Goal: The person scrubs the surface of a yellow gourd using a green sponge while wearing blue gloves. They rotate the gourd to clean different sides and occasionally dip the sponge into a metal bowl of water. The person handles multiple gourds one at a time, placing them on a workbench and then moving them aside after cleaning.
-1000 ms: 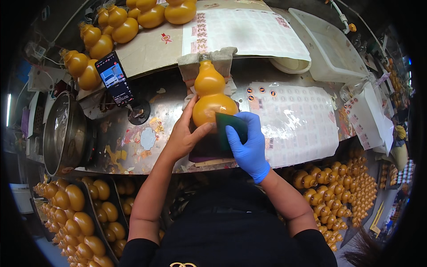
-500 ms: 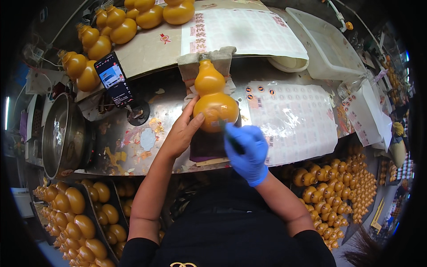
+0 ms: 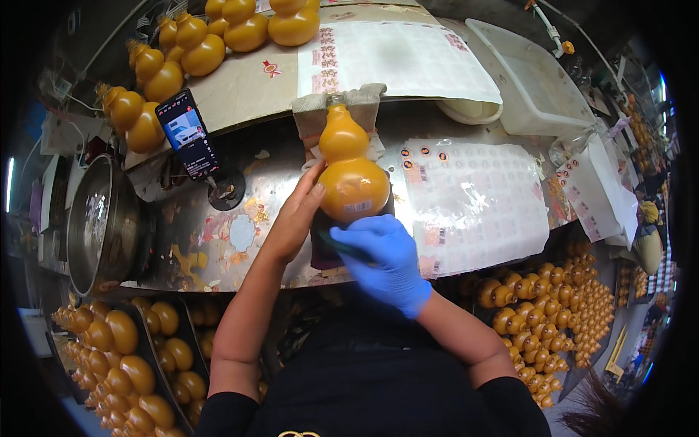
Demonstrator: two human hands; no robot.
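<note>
A glossy amber gourd-shaped bottle [image 3: 354, 182] lies on a cloth-draped support [image 3: 368, 105], its capped neck pointing away from me. Low on its wide bulb is a small barcode label [image 3: 358, 207]. My bare left hand [image 3: 298, 215] steadies the bulb from the left, thumb along its side and the other fingers partly hidden. Just below the near end of the bottle, my right hand [image 3: 384, 258] in a blue glove is closed around a slim dark green tool [image 3: 346, 246]. Blur hides the tool's exact kind.
Sticker sheets [image 3: 477, 204] lie right of the bottle, with a larger printed sheet [image 3: 393, 58] behind. A phone [image 3: 187, 135] on a stand and a metal pan [image 3: 102, 222] are at left. Amber bottles [image 3: 200, 51] line the back; many more [image 3: 542, 309] fill the space below the table.
My right hand has drawn back from the bulb, toward me and left, with the tool swinging leftward. The barcode label is now uncovered. My left hand stays on the bottle.
</note>
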